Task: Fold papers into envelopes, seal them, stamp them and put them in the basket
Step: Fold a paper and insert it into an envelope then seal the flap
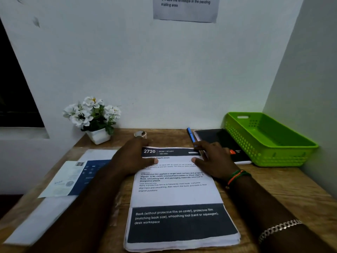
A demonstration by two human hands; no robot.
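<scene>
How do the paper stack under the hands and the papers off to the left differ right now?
The paper stack lies centred, printed white with dark bands; the left papers lie angled, one part blue. The left hand and right hand rest on the stack; nothing touches the left papers. Both lie flat on the desk.

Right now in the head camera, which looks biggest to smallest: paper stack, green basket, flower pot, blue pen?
1. paper stack, nearest the camera, so maybe flattered
2. green basket
3. flower pot
4. blue pen

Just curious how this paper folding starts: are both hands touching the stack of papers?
Touching. The head view shows the left hand and right hand resting flat on the stack of papers near its far edge.
</scene>
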